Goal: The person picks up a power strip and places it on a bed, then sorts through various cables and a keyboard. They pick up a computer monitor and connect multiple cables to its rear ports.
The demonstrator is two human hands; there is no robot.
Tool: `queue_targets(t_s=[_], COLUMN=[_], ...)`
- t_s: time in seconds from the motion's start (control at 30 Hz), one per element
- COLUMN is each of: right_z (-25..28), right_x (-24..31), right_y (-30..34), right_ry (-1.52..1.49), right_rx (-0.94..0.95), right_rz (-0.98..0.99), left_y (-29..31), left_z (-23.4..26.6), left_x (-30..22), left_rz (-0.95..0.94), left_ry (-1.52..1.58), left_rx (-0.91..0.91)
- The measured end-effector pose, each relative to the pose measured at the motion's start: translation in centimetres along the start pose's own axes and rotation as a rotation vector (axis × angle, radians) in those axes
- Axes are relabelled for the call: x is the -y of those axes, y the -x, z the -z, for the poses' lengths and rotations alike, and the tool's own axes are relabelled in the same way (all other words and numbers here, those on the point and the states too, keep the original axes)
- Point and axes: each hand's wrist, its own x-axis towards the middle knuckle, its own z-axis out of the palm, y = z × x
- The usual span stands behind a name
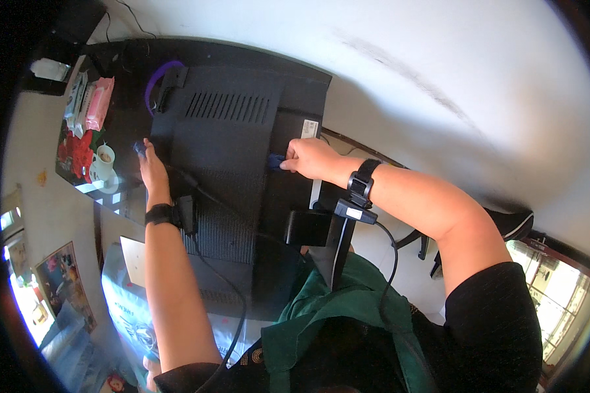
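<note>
The black, vented back panel [233,144] of what looks like a television or monitor stretches out in front of me. At its right side my right hand [303,158] pinches a dark blue cloth [276,161] and presses it against the black surface. Along the left edge of the panel, my left hand [152,171] has its fingers around a small piece of dark blue cloth [139,149]; the rest of that cloth is hidden. A white label [310,128] sits just above my right hand. Both wrists carry black straps with small devices and cables.
A dark glossy table [126,85] lies beyond, bearing a pink packet [100,103], a white cup [102,162] and red flowers [82,152] on the left. A purple band [156,84] curves behind the panel. A white wall [426,72] rises at the far right.
</note>
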Motion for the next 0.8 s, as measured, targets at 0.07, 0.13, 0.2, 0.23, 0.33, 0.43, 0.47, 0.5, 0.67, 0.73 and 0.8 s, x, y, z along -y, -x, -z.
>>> queue_targets(t_s=[0.07, 0.13, 0.2, 0.23, 0.33, 0.43, 0.47, 0.5, 0.67, 0.73, 0.8], right_z=[0.3, 0.4, 0.8, 1.1, 1.5, 1.3, 1.1, 0.9, 0.9, 0.8, 0.7], right_x=[0.0, -0.3, -0.7, -0.6, -0.6, -0.9, -0.7, -0.7, -0.3, -0.3, -0.3], right_y=[0.0, 0.1, 0.1, 0.2, -0.1, -1.3, -1.6, -1.8, -2.1, -2.2, -2.3], right_ry=[-0.019, -0.024, -0.031, -0.017, 0.009, -0.003, -0.003, 0.036, 0.088, 0.095, 0.106], right_rx=[0.011, -0.021, -0.06, -0.077, -0.08, -0.005, 0.006, 0.013, 0.04, 0.048, 0.053], right_rz=[-0.046, -0.02, -0.003, -0.009, -0.001, 0.031, 0.048, 0.062, 0.066, 0.072, 0.081], left_y=[0.7, 1.0, 3.1, 4.7, 11.6, 17.1, 18.6, 19.8, 23.7, 24.3, 24.7], left_z=[0.5, 1.3, 1.0, 0.8, 1.0, 0.5, 0.9, 0.9, 0.8, 0.5, 0.4], left_x=[0.1, 2.1, 1.5, 0.9, -2.5, -2.8, -2.9, -2.8, -2.5, -2.0, -1.9], left_rz=[-0.047, -0.559, -0.64, -0.599, -0.549, -0.498, -0.486, -0.469, -0.441, -0.446, -0.477], left_ry=[0.108, -0.257, -0.187, -0.095, -0.122, -0.112, -0.173, -0.203, -0.245, -0.242, -0.24], left_rx=[-0.05, -0.148, -0.119, -0.065, 0.05, 0.163, 0.173, 0.183, 0.192, 0.186, 0.18])
